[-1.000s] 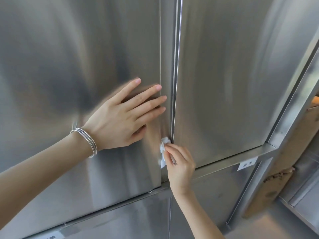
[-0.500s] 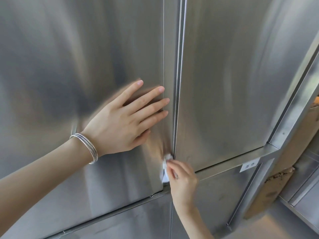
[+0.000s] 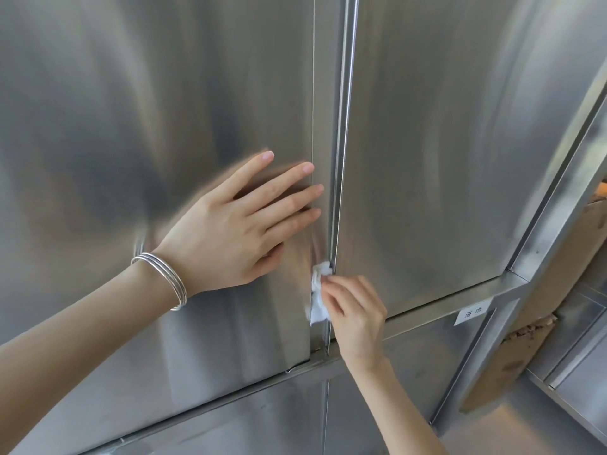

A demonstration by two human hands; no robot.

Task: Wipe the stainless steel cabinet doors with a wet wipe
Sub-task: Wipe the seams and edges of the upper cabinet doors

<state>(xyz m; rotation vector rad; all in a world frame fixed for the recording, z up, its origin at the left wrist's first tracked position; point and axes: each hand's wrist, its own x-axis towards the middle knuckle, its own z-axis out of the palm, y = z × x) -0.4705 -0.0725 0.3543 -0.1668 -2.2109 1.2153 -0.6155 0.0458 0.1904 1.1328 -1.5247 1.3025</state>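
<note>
Two tall stainless steel doors fill the view: the left door (image 3: 157, 126) and the right door (image 3: 443, 142), split by a narrow vertical seam. My left hand (image 3: 230, 231) lies flat on the left door with fingers spread, a silver bangle on the wrist. My right hand (image 3: 354, 310) pinches a crumpled white wet wipe (image 3: 318, 293) and presses it against the left door's right edge by the seam, near the door's bottom corner.
A steel crossbar (image 3: 460, 303) runs under the doors, with a small white label (image 3: 473, 312) on it. Lower doors (image 3: 230, 421) sit below. At the right stand a steel frame post (image 3: 558, 205), a brown rough wall edge (image 3: 522, 349) and a steel shelf (image 3: 578, 389).
My right hand slid the wipe down along the seam, then back up a little. My left hand has stayed flat on the left door.
</note>
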